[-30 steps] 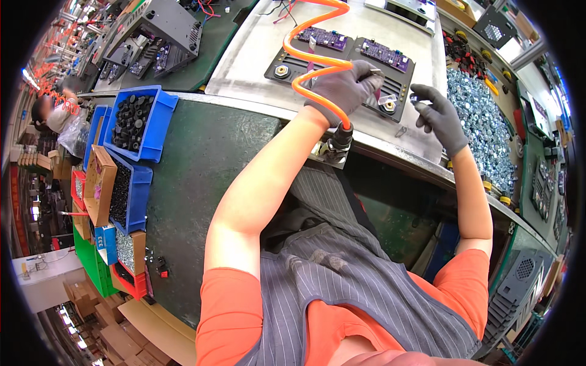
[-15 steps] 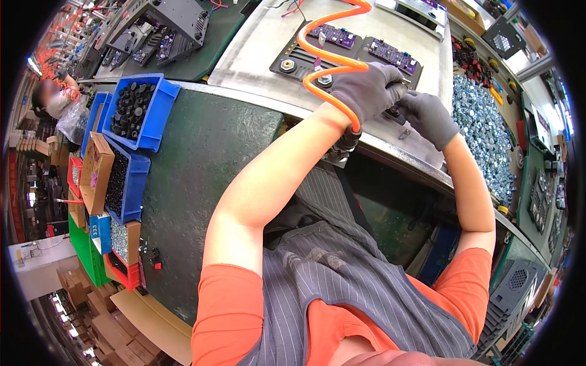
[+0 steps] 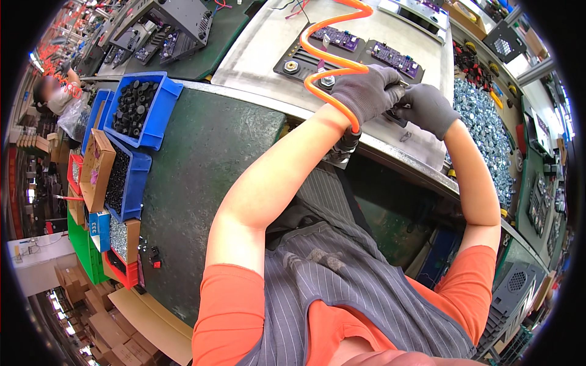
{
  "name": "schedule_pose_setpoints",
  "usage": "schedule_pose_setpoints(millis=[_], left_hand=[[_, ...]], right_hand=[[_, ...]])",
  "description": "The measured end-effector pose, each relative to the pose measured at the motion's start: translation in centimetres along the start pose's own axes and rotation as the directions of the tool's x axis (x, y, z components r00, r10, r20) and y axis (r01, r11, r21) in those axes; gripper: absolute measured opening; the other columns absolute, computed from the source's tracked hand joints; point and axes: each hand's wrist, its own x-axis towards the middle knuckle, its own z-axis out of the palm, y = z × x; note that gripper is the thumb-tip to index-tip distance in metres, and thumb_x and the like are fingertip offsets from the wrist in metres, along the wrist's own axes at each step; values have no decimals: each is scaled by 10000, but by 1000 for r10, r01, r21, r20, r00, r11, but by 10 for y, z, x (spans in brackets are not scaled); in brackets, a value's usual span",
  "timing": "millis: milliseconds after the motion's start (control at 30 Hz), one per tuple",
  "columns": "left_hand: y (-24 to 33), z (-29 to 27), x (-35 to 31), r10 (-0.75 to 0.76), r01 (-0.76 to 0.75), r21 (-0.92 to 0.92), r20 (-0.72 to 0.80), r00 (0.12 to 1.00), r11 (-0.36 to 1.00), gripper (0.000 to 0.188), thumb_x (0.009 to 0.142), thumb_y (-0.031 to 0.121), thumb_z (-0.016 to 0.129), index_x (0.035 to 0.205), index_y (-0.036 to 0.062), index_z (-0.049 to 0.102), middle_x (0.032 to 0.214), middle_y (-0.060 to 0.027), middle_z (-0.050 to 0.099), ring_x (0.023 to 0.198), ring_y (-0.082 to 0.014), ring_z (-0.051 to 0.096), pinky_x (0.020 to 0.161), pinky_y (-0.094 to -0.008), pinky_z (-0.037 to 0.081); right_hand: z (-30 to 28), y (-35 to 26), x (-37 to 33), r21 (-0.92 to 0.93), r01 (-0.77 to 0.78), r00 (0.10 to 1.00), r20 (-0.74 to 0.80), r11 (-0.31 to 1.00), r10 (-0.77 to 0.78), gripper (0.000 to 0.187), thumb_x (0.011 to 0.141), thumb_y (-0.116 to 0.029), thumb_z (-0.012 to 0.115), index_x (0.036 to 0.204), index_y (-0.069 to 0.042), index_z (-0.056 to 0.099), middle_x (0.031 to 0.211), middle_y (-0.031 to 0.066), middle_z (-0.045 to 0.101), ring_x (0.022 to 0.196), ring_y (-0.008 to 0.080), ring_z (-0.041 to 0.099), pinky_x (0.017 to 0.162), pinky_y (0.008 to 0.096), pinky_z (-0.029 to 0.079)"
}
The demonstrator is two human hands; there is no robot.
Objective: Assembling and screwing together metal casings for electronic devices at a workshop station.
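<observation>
My left hand [image 3: 365,94], in a grey glove, is closed over the front of the pale work plate [image 3: 253,67]. What its fingers grip is mostly hidden; a short metal end shows by the fingertips. An orange coiled hose [image 3: 332,64] crosses this hand and ends at a dark fitting [image 3: 349,141] under the wrist. My right hand [image 3: 427,110], also gloved, meets the left fingertips, its fingers closed at a small dark piece [image 3: 397,117]. Just beyond lie dark panels [image 3: 305,52] bearing purple circuit boards [image 3: 395,59] and large round metal fasteners [image 3: 291,66].
Blue bins [image 3: 160,125] of black parts stand at left, beside cardboard and red boxes. Loose silvery hardware [image 3: 482,128] is heaped at right, near hand tools [image 3: 470,61]. Grey metal housings [image 3: 183,21] sit far left. Another person [image 3: 58,97] is at the distant left.
My right hand has turned slightly, its back and knuckles now higher against the left fingertips. The left hand stays nearly in place. The whole view has shifted a little.
</observation>
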Motion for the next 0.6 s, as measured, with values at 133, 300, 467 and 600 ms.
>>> schedule_pose_setpoints(millis=[133, 300, 467, 600], left_hand=[[1, -1, -1, -4, 4, -1, 8, 1000, 1000, 267, 833, 272, 644, 980, 50, 655, 835, -142, 658, 767, -272, 629, 710, -339, 490], [0, -1, -1, 30, -31, -45, -19, 999, 999, 269, 835, 274, 640, 976, 46, 653, 832, -146, 655, 771, -278, 627, 710, -343, 487], [-1, 0, -1, 2, -2, -19, 13, 1000, 1000, 263, 839, 267, 632, 982, 47, 649, 836, -154, 653, 772, -287, 625, 711, -348, 484], [-2, 1, -1, 45, -45, 2, -22, 999, 999, 258, 839, 266, 631, 981, 51, 647, 830, -153, 652, 774, -282, 628, 708, -347, 485]], right_hand=[[-4, -7, -1, -126, -144, 984, 84, 981, 155, 172, 749, -210, 614, 872, -144, 714, 865, 74, 667, 801, 279, 634, 726, 364, 509], [4, 1, -1, 15, 70, 993, -94, 997, -68, 178, 719, -174, 632, 873, -146, 717, 898, 83, 666, 846, 273, 628, 759, 362, 504], [0, 1, 3, 7, 8, 1000, -10, 1000, -8, 189, 718, -190, 639, 878, -120, 712, 857, 101, 667, 815, 288, 631, 762, 364, 502], [-10, -9, 5, -80, -186, 973, 121, 979, 195, 199, 733, -213, 647, 880, -93, 708, 820, 119, 668, 789, 293, 635, 751, 365, 501]])
